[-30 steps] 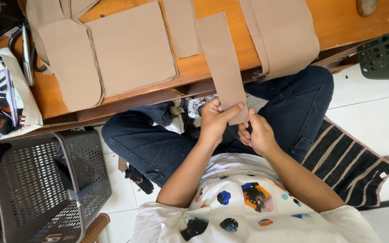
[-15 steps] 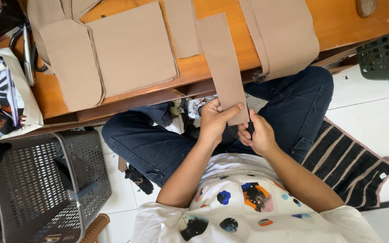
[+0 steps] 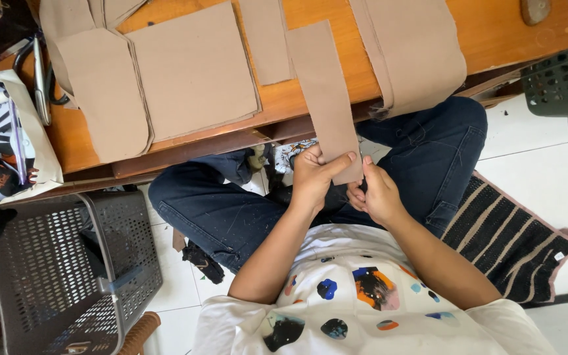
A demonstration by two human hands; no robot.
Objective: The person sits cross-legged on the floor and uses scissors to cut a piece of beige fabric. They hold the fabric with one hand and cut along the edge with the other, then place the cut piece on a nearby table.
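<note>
So, head view looking straight down: the person sits at an orange wooden worktop [image 3: 494,26] with legs in dark jeans [image 3: 218,210] tucked under it. A long tan fabric strip [image 3: 323,92] runs from the worktop off its front edge and down to the lap. The left hand [image 3: 313,181] has its fingers clamped on the strip's lower end, thumb laid across the front near the bottom corner. The right hand [image 3: 379,196] sits just beside it, touching the strip's bottom edge, fingers curled in a pinch; something small may be between them, but it's too tiny to tell what, or whether they're actually gripping the strip.

Up on the worktop lie more tan cut pieces: a big square panel [image 3: 195,69] with a rounded piece [image 3: 103,98] overlapping its left side, a short strip [image 3: 265,39], and a wide folded piece [image 3: 415,46] hanging over the edge. A grey perforated plastic basket [image 3: 47,276] stands on the white tiled floor at lower left, and a striped dark rug [image 3: 507,236] lies at the right.
</note>
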